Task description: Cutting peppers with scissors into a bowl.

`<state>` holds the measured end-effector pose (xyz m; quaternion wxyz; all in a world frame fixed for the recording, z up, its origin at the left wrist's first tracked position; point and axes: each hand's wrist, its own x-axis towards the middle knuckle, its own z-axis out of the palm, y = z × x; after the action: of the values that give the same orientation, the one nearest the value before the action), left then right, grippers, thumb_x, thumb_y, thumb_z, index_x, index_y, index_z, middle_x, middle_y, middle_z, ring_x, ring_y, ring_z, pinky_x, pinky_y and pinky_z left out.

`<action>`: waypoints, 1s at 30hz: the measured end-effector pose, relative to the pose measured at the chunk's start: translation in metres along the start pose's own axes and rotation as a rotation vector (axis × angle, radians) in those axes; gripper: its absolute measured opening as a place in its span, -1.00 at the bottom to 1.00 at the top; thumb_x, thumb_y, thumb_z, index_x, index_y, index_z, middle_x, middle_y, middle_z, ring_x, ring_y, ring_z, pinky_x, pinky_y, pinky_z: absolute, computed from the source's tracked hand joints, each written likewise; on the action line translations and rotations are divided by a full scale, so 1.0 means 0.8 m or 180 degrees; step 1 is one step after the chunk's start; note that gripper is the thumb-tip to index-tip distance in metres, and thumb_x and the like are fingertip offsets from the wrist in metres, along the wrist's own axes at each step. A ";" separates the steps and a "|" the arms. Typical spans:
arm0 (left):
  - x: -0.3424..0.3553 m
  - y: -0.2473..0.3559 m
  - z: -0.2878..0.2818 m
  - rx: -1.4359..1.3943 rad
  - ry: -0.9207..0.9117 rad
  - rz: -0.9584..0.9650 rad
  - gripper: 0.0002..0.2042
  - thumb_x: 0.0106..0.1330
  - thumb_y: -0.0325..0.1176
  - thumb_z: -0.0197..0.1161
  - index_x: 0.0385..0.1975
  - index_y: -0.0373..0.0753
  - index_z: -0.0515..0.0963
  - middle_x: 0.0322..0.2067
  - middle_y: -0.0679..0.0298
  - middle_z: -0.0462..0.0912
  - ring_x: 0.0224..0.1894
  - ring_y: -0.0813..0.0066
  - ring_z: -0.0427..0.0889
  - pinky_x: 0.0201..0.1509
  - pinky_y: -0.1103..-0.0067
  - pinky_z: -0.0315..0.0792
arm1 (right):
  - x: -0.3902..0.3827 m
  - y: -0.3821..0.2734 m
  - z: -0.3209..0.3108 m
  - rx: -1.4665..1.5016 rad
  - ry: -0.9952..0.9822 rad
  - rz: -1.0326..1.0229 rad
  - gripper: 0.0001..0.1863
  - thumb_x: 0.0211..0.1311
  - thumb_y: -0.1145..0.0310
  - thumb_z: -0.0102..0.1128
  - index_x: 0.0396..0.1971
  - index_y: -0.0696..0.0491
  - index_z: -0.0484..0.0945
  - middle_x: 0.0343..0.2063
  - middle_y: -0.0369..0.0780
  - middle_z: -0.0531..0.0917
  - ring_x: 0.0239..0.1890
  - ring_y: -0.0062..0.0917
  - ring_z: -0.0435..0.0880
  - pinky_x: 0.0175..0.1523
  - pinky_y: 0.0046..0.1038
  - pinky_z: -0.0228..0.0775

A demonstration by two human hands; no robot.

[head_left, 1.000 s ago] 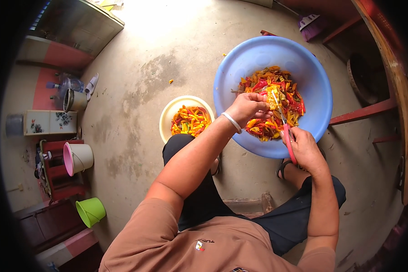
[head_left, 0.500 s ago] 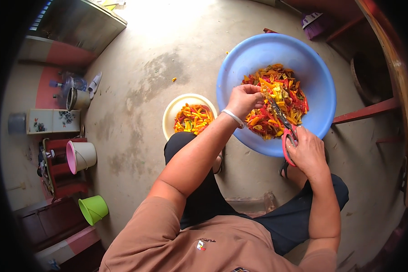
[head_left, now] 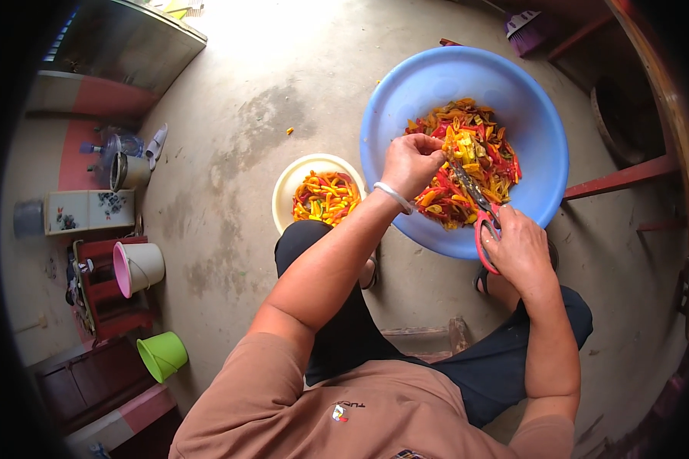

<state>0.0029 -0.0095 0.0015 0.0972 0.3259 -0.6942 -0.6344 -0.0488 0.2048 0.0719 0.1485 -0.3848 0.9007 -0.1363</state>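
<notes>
While my right hand point(head_left: 519, 246) grips the scissors point(head_left: 477, 194), above the basin point(head_left: 542, 153) my left hand point(head_left: 412, 164) seems to pinch a pepper piece point(head_left: 449, 141), probably light, slippery and best held by one end.

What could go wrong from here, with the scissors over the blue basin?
The scissors in the right grip point toward the left grip, so a slip might nick it. The cream bowl of peppers appears close beside the left knee; a leg shift could perhaps tip it.
</notes>
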 end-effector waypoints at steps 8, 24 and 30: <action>-0.001 0.004 -0.009 -0.0946 -0.0432 -0.0386 -0.82 0.14 -0.52 0.28 -0.28 -0.45 0.53 -0.43 0.18 0.63 -0.43 0.51 0.64 -0.31 0.64 0.59 | -0.002 0.002 -0.007 0.0119 -0.0278 0.0025 -0.69 0.12 0.20 0.18 -0.44 0.18 0.47 -0.49 0.03 0.59 -0.38 -0.04 0.58 -0.25 -0.12 0.41; -0.004 0.008 -0.013 -0.1665 -0.0864 -0.1499 -0.89 0.11 -0.53 0.22 -0.40 -0.42 0.55 -0.42 0.13 0.60 -0.43 0.43 0.62 -0.35 0.58 0.63 | -0.003 0.004 0.005 -0.0084 0.0011 -0.0110 -0.70 0.10 0.19 0.21 -0.41 0.17 0.47 -0.48 -0.01 0.60 -0.38 -0.07 0.58 -0.26 -0.11 0.41; 0.001 0.005 -0.015 -0.1497 -0.0777 -0.1456 -0.85 0.15 -0.53 0.23 -0.30 -0.42 0.51 -0.42 0.14 0.62 -0.45 0.44 0.65 -0.37 0.61 0.66 | -0.007 0.001 -0.009 -0.0071 -0.0181 -0.0034 -0.69 0.10 0.17 0.20 -0.41 0.16 0.47 -0.45 -0.01 0.60 -0.35 -0.07 0.58 -0.23 -0.11 0.40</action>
<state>0.0077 -0.0196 0.0073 -0.0588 0.3634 -0.4446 -0.8166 -0.0484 0.2100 0.0792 0.1690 -0.3950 0.8955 -0.1160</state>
